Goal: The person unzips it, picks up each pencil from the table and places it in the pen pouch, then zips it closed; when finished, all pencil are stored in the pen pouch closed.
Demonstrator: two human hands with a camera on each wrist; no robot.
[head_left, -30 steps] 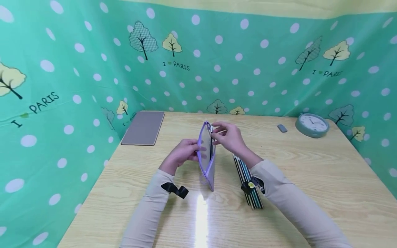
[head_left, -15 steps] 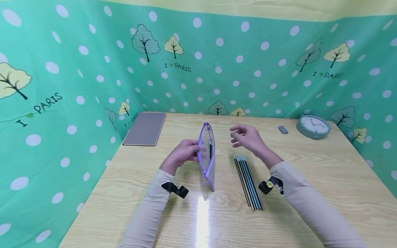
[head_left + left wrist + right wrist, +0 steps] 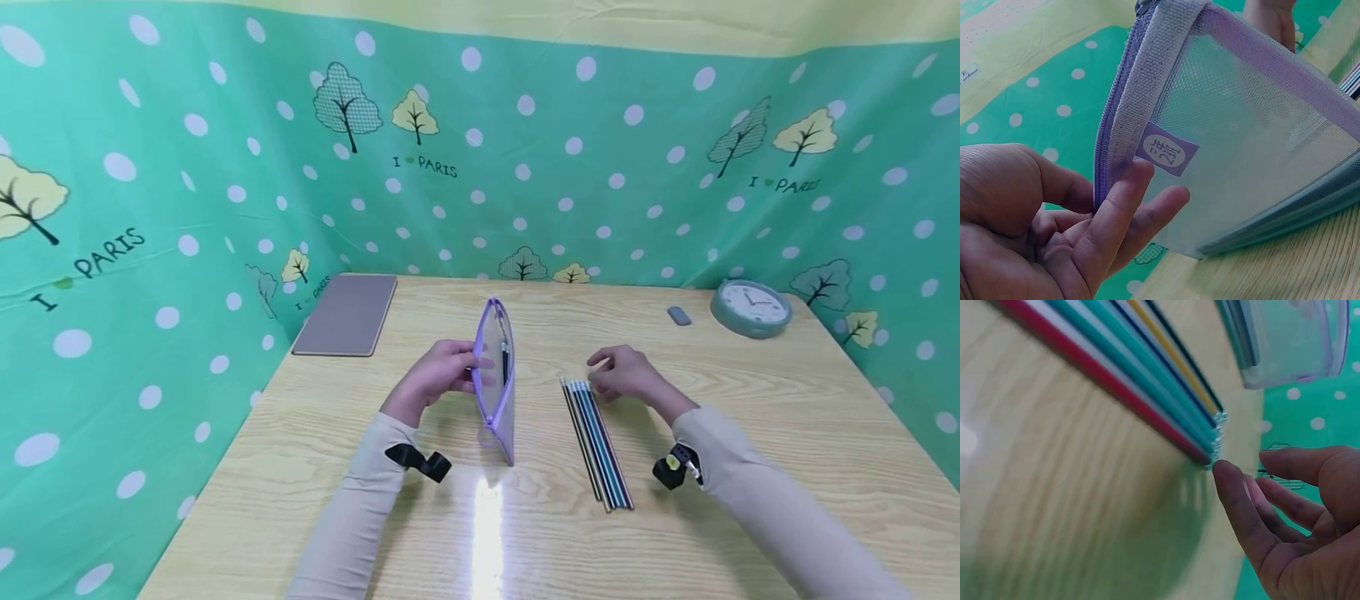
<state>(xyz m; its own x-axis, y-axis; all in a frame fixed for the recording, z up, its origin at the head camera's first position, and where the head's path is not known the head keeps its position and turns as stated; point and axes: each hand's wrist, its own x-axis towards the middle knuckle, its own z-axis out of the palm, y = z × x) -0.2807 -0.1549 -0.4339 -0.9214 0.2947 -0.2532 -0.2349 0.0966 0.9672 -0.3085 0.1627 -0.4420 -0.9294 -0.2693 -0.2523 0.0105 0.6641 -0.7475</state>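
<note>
My left hand (image 3: 435,375) pinches the near-left edge of a translucent mesh zipper pouch (image 3: 1241,112) with purple trim and a small purple label. In the head view the pouch stands on its bottom with its mouth spread, and dark pencils (image 3: 506,362) are inside. Several pencils (image 3: 600,450) lie side by side on the table to the right of it; the right wrist view shows red, teal, yellow and dark ones. Just beside their far ends hovers my right hand (image 3: 626,375), its fingers loosely bent and holding nothing. A fingertip comes close to the pencil ends; contact is unclear.
A grey-brown notebook (image 3: 347,315) lies at the back left of the wooden table (image 3: 750,400). Toward the back right are a small grey eraser-like block (image 3: 678,316) and a round teal clock (image 3: 752,308). A green dotted cloth (image 3: 555,167) hangs behind and along the left.
My right hand has let go of a pencil in the pouch, withdrawn to the right, then lowered toward the far ends of the row of pencils. My left hand keeps its hold.
</note>
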